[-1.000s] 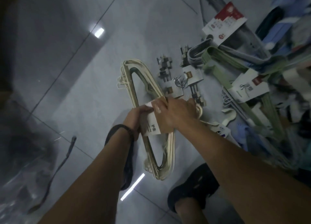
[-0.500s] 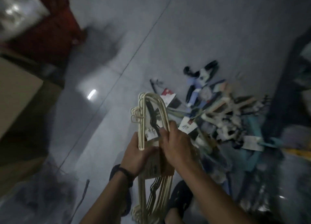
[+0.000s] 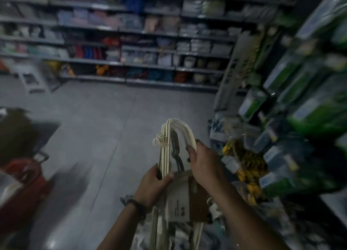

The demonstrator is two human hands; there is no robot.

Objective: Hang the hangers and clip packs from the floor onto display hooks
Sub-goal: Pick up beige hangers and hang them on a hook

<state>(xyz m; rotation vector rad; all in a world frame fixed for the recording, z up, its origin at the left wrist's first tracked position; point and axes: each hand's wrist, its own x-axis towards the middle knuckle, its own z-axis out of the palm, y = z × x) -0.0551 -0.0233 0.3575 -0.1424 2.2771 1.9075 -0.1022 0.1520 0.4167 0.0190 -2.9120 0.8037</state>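
A dim shop aisle with a grey tiled floor [image 3: 105, 118] runs away to long grey shelves [image 3: 131, 31] at the far side, which are packed with folded and stacked goods too blurred to name. Near the middle of the view, held up above the floor, is a bundle of cream hangers [image 3: 165, 155] with a darker hanger among them. Its curved end points up and away and its hooks jut to the left. The left hand [image 3: 152, 184] is curled round the bundle's left strands, with the thumb lying against a paper label card [image 3: 178, 199] that wraps the bundle. The right hand [image 3: 204, 163] grips the right arm of the hangers just above that card. The card is pale with a brown panel, and its print is too blurred to read. A dark wristband [image 3: 135, 204] sits on the left wrist. Just right of the hands, a display rack of green and clear packs [image 3: 309, 107] fills the right side, with a cluster of yellow items [image 3: 246, 161] hanging low on it and a pale upright panel [image 3: 234, 67] farther off. At the near left is a red object [image 3: 24, 178], blurred, and at the far left a white step stool [image 3: 32, 77] stands on the floor by the shelves.
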